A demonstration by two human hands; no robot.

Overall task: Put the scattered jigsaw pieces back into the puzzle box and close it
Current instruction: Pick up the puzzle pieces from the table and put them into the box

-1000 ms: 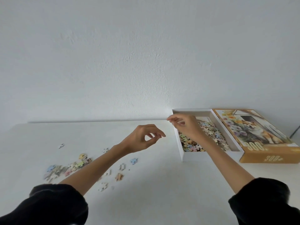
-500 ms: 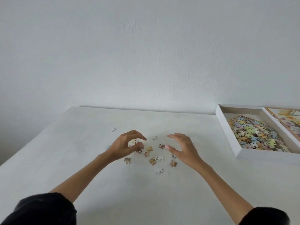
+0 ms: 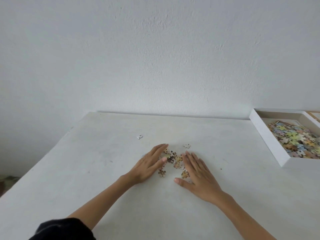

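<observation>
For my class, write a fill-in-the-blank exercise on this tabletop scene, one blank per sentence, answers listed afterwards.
1. The left hand and the right hand rest on the white table, palms facing ____.
2. The cluster of jigsaw pieces sits ____ the two hands.
3. The puzzle box, with no lid on it, lies to the ____ of both hands.
4. One stray piece lies alone, nearer the ____ hand.
Missing words: down; between; right; left.
</observation>
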